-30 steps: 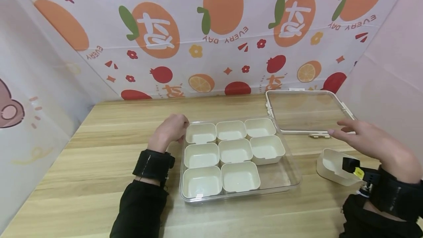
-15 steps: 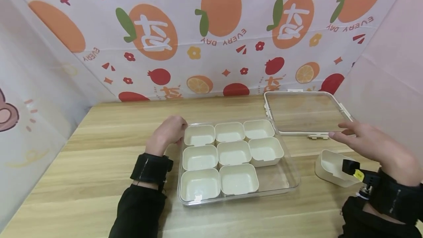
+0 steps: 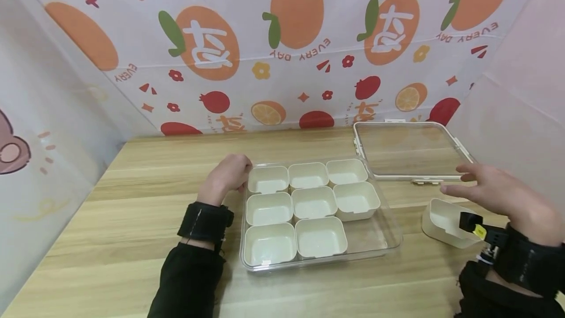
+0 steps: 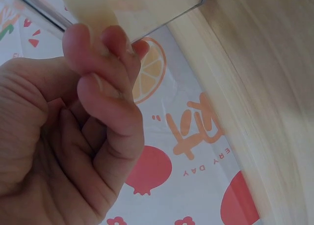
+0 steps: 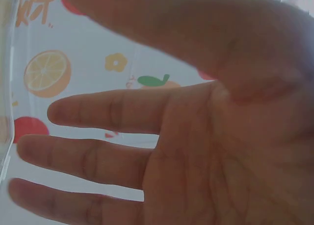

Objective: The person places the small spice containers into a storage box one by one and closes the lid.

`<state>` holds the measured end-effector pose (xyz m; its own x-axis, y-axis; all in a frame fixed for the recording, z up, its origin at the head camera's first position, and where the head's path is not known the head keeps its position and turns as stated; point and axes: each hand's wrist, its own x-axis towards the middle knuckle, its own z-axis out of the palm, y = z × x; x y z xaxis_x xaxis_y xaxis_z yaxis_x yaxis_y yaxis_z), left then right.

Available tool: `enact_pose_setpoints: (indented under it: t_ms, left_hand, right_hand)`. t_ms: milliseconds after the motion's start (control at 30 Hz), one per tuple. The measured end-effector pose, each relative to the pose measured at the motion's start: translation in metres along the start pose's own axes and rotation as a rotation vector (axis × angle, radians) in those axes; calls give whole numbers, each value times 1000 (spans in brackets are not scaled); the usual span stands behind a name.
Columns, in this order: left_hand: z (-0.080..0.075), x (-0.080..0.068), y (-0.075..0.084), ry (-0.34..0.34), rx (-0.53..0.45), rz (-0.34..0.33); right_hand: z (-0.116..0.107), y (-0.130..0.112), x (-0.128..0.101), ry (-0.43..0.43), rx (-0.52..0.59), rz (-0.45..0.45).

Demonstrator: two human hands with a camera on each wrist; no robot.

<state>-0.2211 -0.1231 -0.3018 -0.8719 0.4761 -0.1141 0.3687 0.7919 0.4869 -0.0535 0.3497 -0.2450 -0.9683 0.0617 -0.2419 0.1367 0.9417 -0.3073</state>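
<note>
Left hand [image 3: 226, 174] gripping clear tray [image 3: 388, 239], right hand [image 3: 499, 193] above loose cup [image 3: 443, 216], lid [image 3: 408, 150] behind

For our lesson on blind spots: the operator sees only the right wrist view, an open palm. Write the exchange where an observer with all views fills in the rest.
Operator: What is near this hand?
Observer: The right hand hovers open by a loose cream cup.
Operator: Where is the tray?
Observer: The clear tray lies to its left, holding eight cream cups, front right slot bare.
Operator: And the other hand?
Observer: The left hand holds the tray's far left corner with curled fingers.
</note>
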Motion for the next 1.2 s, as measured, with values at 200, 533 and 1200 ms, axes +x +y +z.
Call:
enact_pose_setpoints:
  t_ms: [200, 533, 1200]
  left_hand:
    - [-1, 0, -1, -1, 3, -12]
    - [-5, 0, -1, 11, 7, -13]
    - [-3, -1, -1, -7, 13, -7]
  right_hand:
    - [3, 5, 4, -30, -12, -27]
    - [9, 9, 22, -99, -40, -62]
    - [31, 19, 38, -317, 155, 47]
